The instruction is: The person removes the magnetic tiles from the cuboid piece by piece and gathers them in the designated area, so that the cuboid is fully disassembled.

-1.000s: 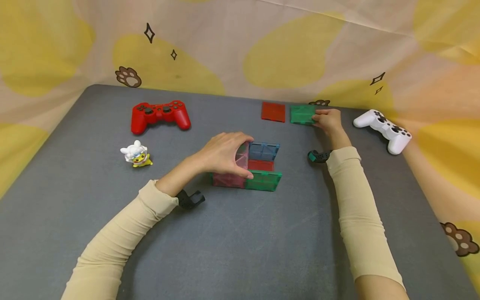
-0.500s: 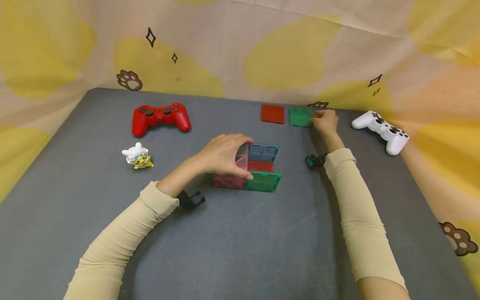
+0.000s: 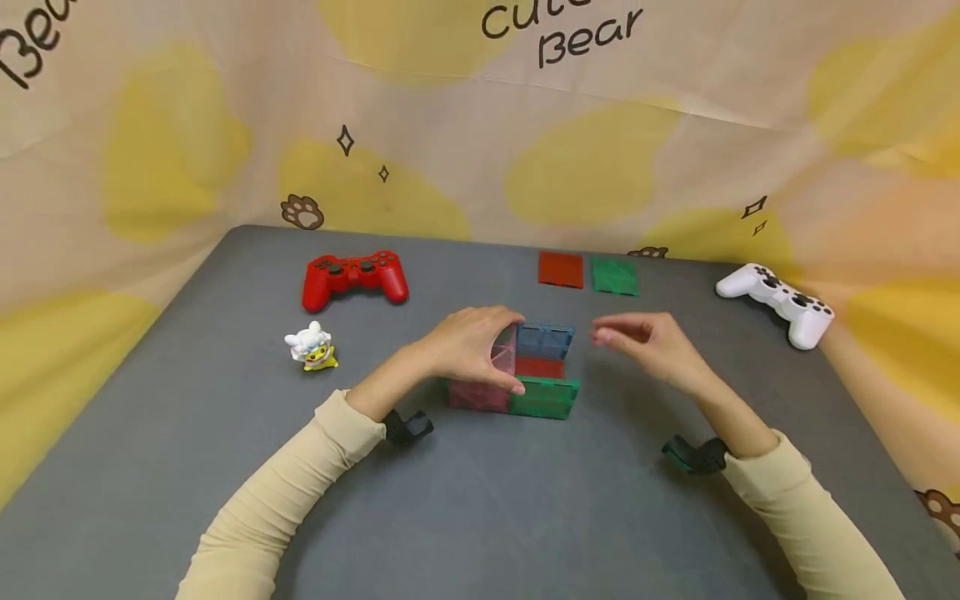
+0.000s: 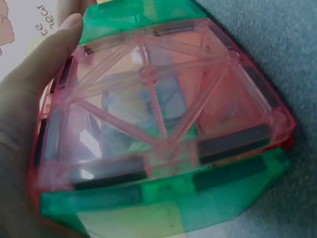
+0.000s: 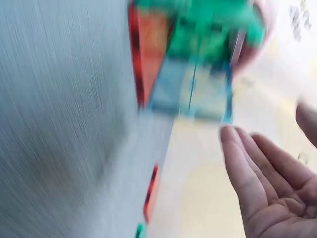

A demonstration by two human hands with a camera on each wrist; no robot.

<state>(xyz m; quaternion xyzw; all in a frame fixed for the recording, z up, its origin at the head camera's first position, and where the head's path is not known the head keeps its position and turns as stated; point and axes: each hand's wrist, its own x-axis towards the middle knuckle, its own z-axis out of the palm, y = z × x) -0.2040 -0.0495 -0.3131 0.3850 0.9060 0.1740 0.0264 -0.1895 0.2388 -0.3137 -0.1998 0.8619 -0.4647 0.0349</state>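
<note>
In the head view, a low structure of translucent magnetic tiles stands mid-table. It has a pink tile (image 4: 148,77), a blue tile (image 3: 545,342) at the back, a green tile (image 3: 544,397) at the front and a red tile (image 3: 542,367) low between them. My left hand (image 3: 474,343) grips its left part, thumb at the front side and fingers over the back. Right of the structure, my right hand (image 3: 651,346) hovers with nothing in it, fingers extended and thumb apart. The right wrist view also shows this palm empty, beside the blurred blue tile.
Behind, a loose red tile (image 3: 561,270) and a loose green tile (image 3: 615,276) lie flat, side by side. A red game controller (image 3: 355,280) and a small white-and-yellow figurine (image 3: 312,347) are at left. A white controller (image 3: 776,305) lies at the far right, near the patterned cloth (image 3: 585,167).
My right hand has left the loose green tile and come back toward the structure, empty. The left hand keeps its grip. The head view has tilted upward, so everything sits lower in it.
</note>
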